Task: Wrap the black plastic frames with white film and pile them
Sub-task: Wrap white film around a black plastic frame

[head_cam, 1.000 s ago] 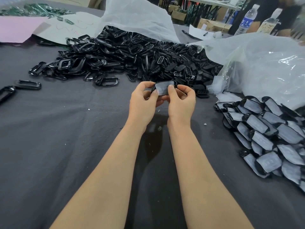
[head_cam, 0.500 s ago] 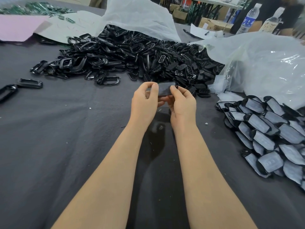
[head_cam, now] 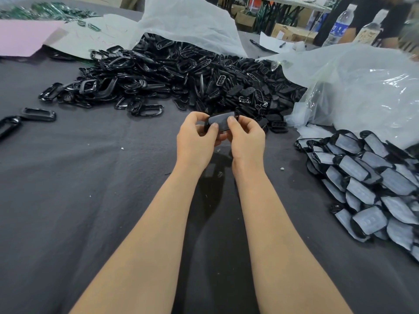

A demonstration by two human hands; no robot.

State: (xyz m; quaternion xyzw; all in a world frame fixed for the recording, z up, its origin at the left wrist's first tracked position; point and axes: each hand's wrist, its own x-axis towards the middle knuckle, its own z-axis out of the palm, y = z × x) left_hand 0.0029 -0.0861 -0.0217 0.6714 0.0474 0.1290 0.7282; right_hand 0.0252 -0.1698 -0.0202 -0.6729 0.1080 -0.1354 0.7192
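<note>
Both my hands are raised in front of me in the head view: my left hand (head_cam: 195,141) and my right hand (head_cam: 247,139) pinch a single black frame (head_cam: 221,121) between thumbs and curled fingers, one at each end, holding it clear of the dark grey tablecloth (head_cam: 90,189). The face turned toward me looks dull grey; I cannot tell how far film covers it. Just beyond my fingertips lies the big heap of bare black frames (head_cam: 181,75), spilling out from under a white bag (head_cam: 188,21). To my right, a crumpled clear plastic bag (head_cam: 362,87) sits behind the pile of wrapped frames (head_cam: 371,182), whose pale filmed faces overlap one another on the cloth. Far to my left, two loose frames (head_cam: 38,114) lie apart from the heap, near the cloth's edge. A pink sheet (head_cam: 20,37) rests at the far left corner, and a water bottle (head_cam: 339,26) stands at the back right.
</note>
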